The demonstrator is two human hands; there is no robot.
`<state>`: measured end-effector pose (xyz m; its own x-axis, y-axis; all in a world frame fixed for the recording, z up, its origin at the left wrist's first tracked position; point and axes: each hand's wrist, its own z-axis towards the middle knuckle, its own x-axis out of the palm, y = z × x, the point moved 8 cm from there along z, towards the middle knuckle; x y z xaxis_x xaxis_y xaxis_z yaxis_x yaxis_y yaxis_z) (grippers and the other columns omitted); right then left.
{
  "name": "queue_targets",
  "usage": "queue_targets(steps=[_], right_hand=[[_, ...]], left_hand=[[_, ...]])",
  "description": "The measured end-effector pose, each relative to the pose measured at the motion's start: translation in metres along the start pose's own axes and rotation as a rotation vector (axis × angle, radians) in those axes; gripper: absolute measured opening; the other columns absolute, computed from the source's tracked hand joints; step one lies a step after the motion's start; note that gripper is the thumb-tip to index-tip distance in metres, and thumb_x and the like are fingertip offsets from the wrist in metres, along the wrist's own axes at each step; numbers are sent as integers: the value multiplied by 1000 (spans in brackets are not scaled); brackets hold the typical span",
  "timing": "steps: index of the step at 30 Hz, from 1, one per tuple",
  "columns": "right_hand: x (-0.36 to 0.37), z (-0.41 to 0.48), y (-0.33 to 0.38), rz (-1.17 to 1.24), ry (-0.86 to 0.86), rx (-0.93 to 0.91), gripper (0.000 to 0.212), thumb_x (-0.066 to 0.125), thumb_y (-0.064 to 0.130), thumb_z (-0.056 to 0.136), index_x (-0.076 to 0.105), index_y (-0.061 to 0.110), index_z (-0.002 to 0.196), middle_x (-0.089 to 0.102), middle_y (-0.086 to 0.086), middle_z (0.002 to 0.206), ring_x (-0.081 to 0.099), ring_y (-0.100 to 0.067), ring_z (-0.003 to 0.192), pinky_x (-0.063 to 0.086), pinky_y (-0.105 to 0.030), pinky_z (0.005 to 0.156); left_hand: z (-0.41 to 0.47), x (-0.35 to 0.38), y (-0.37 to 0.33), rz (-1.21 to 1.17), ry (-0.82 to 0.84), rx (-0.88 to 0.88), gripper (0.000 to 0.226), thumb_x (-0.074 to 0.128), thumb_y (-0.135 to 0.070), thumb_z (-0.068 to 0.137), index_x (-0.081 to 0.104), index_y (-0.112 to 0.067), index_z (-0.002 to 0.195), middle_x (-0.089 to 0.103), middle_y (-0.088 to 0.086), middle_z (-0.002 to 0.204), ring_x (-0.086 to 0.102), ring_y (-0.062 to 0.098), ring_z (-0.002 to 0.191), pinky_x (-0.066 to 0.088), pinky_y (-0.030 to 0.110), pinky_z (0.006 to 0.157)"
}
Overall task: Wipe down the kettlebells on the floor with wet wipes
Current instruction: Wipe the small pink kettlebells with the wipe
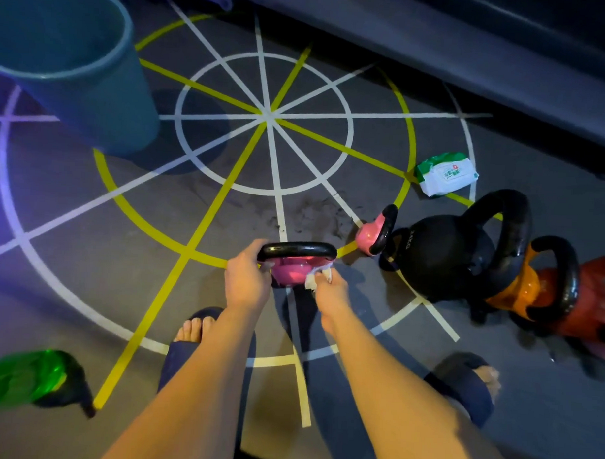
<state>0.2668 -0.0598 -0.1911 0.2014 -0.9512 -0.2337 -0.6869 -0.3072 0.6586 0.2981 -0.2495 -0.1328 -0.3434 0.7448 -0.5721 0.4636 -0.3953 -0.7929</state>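
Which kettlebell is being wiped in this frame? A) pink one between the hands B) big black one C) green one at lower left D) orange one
A: the right hand holds a wet wipe against the side of the pink kettlebell while the left hand grips its black handle.

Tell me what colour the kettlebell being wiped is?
Pink kettlebell with a black handle, seen in the head view.

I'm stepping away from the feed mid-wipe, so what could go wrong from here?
1. The left hand grips only one end of the handle of the pink kettlebell. If it slips, the open-toed foot just below could be hit.
2. The right hand pinches a small, crumpled wipe against the body. The wipe may tear or miss spots.
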Motion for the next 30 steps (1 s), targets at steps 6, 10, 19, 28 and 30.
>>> queue_targets(steps=[6,10,19,28,30], right_hand=[[-13,-3,13,75,-63,-104,28,46,18,106,65,29,123,66,8,108,59,-13,103,47,-27,87],[-33,-13,38,-44,-85,-255,49,44,20,106,48,57,138,55,18,136,59,-6,107,53,-29,91],[-16,2,-1,-213,-23,-75,28,42,22,104,69,26,111,67,-3,101,61,-26,99,47,-33,83],[-25,-7,14,275,-115,-70,37,48,11,105,61,24,137,66,3,125,63,-9,108,48,-28,101],[-36,-11,32,234,-82,-153,38,45,10,106,61,28,136,68,12,111,66,5,89,55,-22,89]], left_hand=[[8,1,7,5,-23,-28,43,64,5,88,70,-24,118,72,-3,92,61,16,86,42,25,74],[3,1,3,6,-34,-27,46,62,9,85,70,-24,117,71,-2,93,63,18,87,47,28,75],[-1,2,4,-32,2,-56,44,61,7,84,70,-28,109,73,-3,88,66,22,86,54,34,76],[2,4,9,-57,-46,-75,42,64,5,84,71,-27,112,71,-5,89,65,20,85,52,32,77],[3,4,9,-48,-35,-76,41,65,3,84,71,-27,111,71,-4,89,64,21,85,51,32,75]])
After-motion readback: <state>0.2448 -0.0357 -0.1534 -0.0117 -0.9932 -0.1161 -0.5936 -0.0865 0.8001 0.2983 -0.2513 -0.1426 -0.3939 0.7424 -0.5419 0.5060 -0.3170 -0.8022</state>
